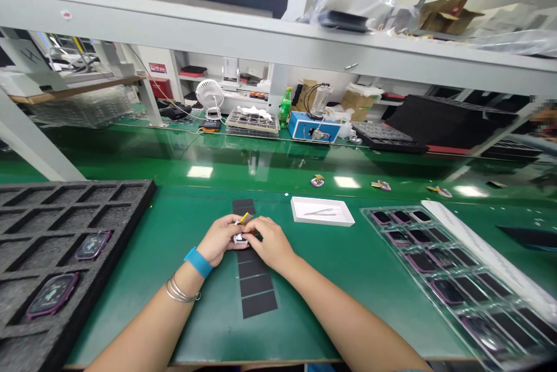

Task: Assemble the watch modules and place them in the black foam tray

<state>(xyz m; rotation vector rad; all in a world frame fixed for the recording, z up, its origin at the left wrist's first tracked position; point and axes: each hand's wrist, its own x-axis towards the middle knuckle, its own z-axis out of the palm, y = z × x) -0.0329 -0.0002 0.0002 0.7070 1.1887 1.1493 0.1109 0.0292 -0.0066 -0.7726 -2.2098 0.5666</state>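
Note:
My left hand and my right hand meet over a row of dark rectangular pads on the green bench. Together they pinch a small white watch-like part, pressed between the fingertips. A thin yellow tab sticks up from the part between the two hands. My left wrist wears a blue band and silver bangles. Both hands have curled fingers closed on the part.
A black foam tray with two purple-rimmed watch bodies lies at the left. A clear tray of dark watch screens lies at the right. A white tray with tweezers sits ahead. Loose parts lie on the conveyor behind.

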